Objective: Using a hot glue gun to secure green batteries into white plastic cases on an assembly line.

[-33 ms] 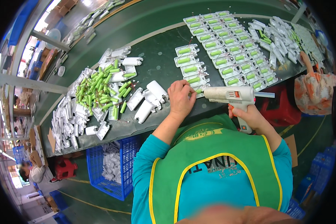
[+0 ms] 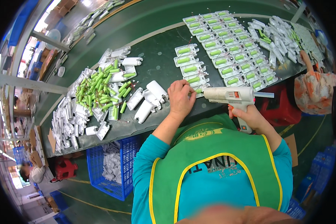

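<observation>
My right hand [image 2: 253, 116] is wrapped round the handle of a white hot glue gun [image 2: 227, 94], with a finger at the orange trigger and a clear glue stick [image 2: 264, 95] poking out behind. Its nozzle points left, right over the nearest white plastic shell [image 2: 200, 95], which holds a green cylindrical battery [image 2: 198, 90]. At that shell's left edge my left hand [image 2: 180, 99] grips with curled fingers; the exact contact is partly hidden. Beyond it, a column of similar shells [image 2: 192, 70] lies with green batteries in them.
Rows of battery-filled shells [image 2: 233, 48] cover the far middle of the dark green table [image 2: 153, 44]. Left lie heaped green batteries [image 2: 97, 86] and white shells [image 2: 65, 119]. A co-worker's hand [image 2: 306, 59] reaches toward a pile at right. A blue crate [image 2: 93, 164] stands below the table's edge.
</observation>
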The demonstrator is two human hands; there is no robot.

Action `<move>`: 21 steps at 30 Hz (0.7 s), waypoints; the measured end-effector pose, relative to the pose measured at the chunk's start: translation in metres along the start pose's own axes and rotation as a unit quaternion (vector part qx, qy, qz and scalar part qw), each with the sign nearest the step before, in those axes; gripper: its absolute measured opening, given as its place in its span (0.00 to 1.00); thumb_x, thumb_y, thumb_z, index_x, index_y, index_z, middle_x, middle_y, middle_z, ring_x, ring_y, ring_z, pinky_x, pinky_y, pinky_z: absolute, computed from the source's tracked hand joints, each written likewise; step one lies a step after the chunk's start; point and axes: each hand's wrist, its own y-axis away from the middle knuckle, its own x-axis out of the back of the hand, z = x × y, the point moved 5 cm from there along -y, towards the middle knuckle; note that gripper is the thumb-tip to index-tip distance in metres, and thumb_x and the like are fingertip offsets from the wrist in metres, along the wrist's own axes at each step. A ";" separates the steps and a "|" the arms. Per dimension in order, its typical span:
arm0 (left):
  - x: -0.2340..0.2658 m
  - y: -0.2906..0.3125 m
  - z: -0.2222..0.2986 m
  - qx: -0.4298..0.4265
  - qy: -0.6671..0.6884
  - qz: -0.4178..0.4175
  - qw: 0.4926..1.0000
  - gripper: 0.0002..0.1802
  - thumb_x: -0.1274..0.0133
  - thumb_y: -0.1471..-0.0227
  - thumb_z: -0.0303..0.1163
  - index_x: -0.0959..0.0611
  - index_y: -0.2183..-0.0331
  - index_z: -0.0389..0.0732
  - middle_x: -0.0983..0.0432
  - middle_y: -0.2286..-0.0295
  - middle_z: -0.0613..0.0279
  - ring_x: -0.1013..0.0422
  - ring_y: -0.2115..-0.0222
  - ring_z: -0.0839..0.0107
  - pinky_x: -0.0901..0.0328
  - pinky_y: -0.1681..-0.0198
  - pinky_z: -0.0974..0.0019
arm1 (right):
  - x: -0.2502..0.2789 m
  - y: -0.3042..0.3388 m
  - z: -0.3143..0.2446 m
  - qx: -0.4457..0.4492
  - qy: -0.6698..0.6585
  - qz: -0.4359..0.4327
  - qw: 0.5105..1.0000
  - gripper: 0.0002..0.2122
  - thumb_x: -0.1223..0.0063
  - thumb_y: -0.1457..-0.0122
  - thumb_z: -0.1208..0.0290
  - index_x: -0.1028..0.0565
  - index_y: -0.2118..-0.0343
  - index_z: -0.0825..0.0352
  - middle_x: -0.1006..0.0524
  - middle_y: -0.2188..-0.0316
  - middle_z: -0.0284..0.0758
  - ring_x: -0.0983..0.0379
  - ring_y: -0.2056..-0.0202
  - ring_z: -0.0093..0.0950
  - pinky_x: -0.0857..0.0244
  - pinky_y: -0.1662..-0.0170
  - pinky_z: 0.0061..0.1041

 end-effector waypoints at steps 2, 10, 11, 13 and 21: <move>-0.001 0.001 0.000 0.002 0.001 -0.019 1.000 0.15 0.34 0.66 0.28 0.21 0.70 0.45 0.30 0.58 0.61 0.35 0.52 0.55 0.42 0.51 0.53 | 0.001 0.002 0.003 -0.014 0.020 -0.003 1.000 0.15 0.45 0.40 0.66 0.29 0.56 0.72 0.25 0.67 0.36 0.27 0.66 0.24 0.33 0.59 0.25; -0.006 -0.008 0.013 -0.030 -0.050 -0.143 0.988 0.62 0.25 0.75 0.48 0.37 0.37 0.56 0.61 0.34 0.46 0.61 0.34 0.39 0.54 0.38 0.35 | 0.018 0.004 -0.004 0.006 -0.096 0.036 0.995 0.20 0.43 0.43 0.66 0.32 0.51 0.71 0.23 0.65 0.38 0.25 0.62 0.28 0.32 0.59 0.26; -0.011 -0.012 0.010 -0.026 -0.056 -0.151 0.987 0.62 0.25 0.74 0.50 0.38 0.36 0.57 0.62 0.34 0.44 0.62 0.34 0.37 0.55 0.38 0.34 | 0.021 0.005 -0.002 0.006 -0.126 0.038 0.991 0.20 0.43 0.44 0.65 0.32 0.51 0.70 0.23 0.65 0.38 0.25 0.61 0.29 0.32 0.59 0.26; -0.017 -0.022 0.006 -0.030 -0.053 -0.144 0.988 0.62 0.26 0.74 0.51 0.38 0.37 0.57 0.62 0.34 0.43 0.62 0.34 0.37 0.55 0.38 0.34 | 0.024 0.004 0.001 0.018 -0.169 0.041 0.985 0.21 0.42 0.45 0.62 0.30 0.52 0.69 0.22 0.65 0.38 0.24 0.62 0.29 0.31 0.63 0.23; -0.032 -0.057 -0.012 -0.010 -0.063 -0.125 0.990 0.62 0.25 0.75 0.50 0.38 0.37 0.56 0.60 0.35 0.38 0.59 0.36 0.35 0.55 0.37 0.37 | 0.031 0.002 0.010 0.041 -0.204 0.051 0.977 0.24 0.39 0.48 0.57 0.29 0.54 0.67 0.23 0.66 0.36 0.23 0.63 0.26 0.33 0.72 0.16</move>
